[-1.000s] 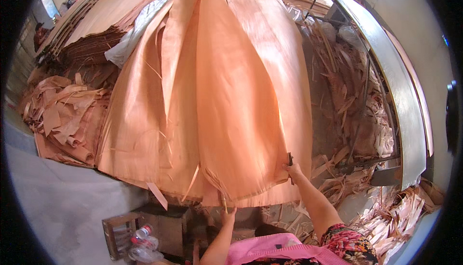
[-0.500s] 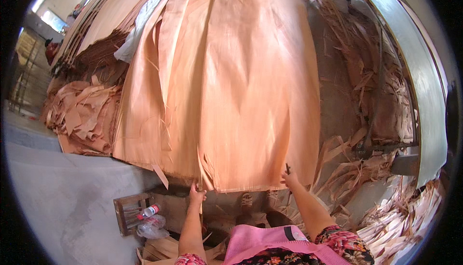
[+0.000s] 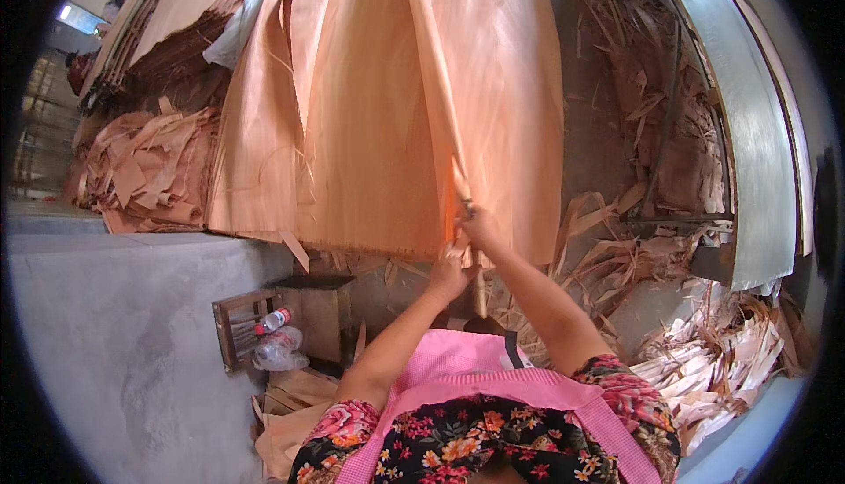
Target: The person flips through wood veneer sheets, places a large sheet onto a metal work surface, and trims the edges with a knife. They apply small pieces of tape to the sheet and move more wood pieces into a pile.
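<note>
Where the sheet (image 3: 437, 88) bunches up at the near edge of the pile (image 3: 251, 189), the right hand (image 3: 478, 225) clutches it. Just below, the left hand's (image 3: 451, 275) grip is too blurry to tell. Gathering looks part done; much lies spread.

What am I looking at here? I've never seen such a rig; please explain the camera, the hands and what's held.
There's no machine: these are a person's bare hands. The view comes from a fisheye camera worn on the person's head, looking down, so straight edges bend. Broad, thin, wood-like sheets lie spread ahead. The left hand and right hand meet by a raised fold near the sheets' closer edge; blur hides exactly what each grips. Torn scraps lie heaped to the left.
</note>
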{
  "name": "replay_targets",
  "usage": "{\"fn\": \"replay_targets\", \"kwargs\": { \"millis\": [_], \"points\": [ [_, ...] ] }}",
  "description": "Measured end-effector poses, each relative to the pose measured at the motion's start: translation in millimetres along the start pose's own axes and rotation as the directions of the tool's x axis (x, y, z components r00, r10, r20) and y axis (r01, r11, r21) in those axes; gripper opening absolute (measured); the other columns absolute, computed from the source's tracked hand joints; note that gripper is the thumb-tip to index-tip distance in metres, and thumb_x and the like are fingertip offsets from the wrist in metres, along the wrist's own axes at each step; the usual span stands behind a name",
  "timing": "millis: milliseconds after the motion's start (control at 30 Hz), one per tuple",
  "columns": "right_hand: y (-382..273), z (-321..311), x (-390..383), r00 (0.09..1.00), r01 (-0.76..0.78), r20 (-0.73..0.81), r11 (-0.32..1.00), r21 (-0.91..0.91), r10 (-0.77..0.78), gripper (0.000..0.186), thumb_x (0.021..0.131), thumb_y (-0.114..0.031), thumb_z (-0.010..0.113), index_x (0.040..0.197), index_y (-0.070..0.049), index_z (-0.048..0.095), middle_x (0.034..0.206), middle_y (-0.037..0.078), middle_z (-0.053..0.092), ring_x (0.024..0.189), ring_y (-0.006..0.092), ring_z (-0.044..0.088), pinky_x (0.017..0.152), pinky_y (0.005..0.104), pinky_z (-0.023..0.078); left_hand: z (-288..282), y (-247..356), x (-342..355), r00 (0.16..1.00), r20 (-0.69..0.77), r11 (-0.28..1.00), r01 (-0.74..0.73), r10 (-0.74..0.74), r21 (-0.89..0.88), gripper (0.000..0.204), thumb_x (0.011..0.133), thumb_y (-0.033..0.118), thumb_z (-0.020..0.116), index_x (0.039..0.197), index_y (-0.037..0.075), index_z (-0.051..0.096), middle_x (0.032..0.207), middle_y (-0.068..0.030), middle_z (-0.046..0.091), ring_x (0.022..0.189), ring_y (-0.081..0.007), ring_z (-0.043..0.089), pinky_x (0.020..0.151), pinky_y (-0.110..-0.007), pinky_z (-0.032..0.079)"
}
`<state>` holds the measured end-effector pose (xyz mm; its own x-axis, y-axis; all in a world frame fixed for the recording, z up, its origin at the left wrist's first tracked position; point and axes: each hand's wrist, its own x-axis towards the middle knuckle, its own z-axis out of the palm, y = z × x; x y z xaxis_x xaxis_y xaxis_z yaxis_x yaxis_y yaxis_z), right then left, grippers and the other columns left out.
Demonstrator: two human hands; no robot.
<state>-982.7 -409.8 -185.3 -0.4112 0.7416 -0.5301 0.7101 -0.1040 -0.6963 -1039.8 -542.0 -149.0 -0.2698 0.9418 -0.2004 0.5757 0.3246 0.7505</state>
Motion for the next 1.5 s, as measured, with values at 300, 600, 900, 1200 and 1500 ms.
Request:
{"fn": "replay_targets", "kwargs": {
  "millis": [300,600,900,1200,1500],
  "points": [
    [40.3,-29.6,-8.5,0.966,-0.187,-0.052,0.827,0.53,0.252,0.015,0.074,-0.013,0.062,0.071,-0.006,0.05,0.05,0.001,0.043,0.041,0.0117,0.044,0.034,0.027,0.034,37.5,-47.6,76.6,0.897,-0.104,0.541,0.164,-0.43,-0.825,0.072,0.079,0.05,0.047,0.13,0.004,0.025,0.135,-0.0113,0.025,0.123,-0.0252,0.024,0.099,-0.035,0.022],
    [-12.5,-124.8,-103.3,0.995,0.078,-0.098,0.691,0.718,-0.011,0.013,0.074,-0.009,0.059,0.083,0.0,0.056,0.056,0.0,0.048,0.045,0.0082,0.044,0.041,0.0232,0.035,29.1,119.6,142.3,0.975,0.16,0.283,0.199,-0.157,-0.938,0.039,0.071,0.016,0.06,0.102,-0.001,0.044,0.087,-0.0105,0.053,0.073,-0.0181,0.052,0.066,-0.028,0.044],
    [84.1,-345.9,-223.1,0.997,0.036,-0.01,0.332,0.943,-0.078,0.021,0.078,-0.019,0.058,0.067,-0.006,0.046,0.05,0.0,0.041,0.037,0.0096,0.035,0.036,0.024,0.029,128.9,398.0,110.5,0.995,-0.099,0.745,-0.059,-0.009,-0.665,0.082,0.062,0.003,0.056,0.132,0.002,0.013,0.127,-0.0226,0.031,0.11,-0.0356,0.04,0.091,-0.034,0.034],
    [231.8,-605.4,-367.0,0.922,0.129,-0.087,0.087,0.988,-0.378,0.027,0.089,-0.019,0.039,0.063,-0.012,0.037,0.048,-0.005,0.032,0.035,0.0017,0.032,0.032,0.0177,0.03,285.7,605.9,34.0,0.813,-0.282,0.442,-0.528,0.509,-0.726,0.084,0.076,0.037,0.058,0.131,-0.006,0.011,0.135,-0.0238,0.016,0.126,-0.0334,0.015,0.103,-0.036,0.012],
    [333.6,-823.6,-407.8,0.868,-0.005,0.038,0.066,0.998,-0.496,0.036,0.088,-0.03,0.043,0.057,-0.013,0.039,0.041,-0.005,0.036,0.035,0.0033,0.039,0.033,0.0179,0.035,447.9,446.9,3.3,0.624,-0.65,0.874,-0.117,0.434,0.471,0.065,0.071,0.042,0.059,0.123,0.008,0.038,0.131,-0.012,0.034,0.124,-0.0336,0.024,0.098,-0.056,0.01]
  ]
}}
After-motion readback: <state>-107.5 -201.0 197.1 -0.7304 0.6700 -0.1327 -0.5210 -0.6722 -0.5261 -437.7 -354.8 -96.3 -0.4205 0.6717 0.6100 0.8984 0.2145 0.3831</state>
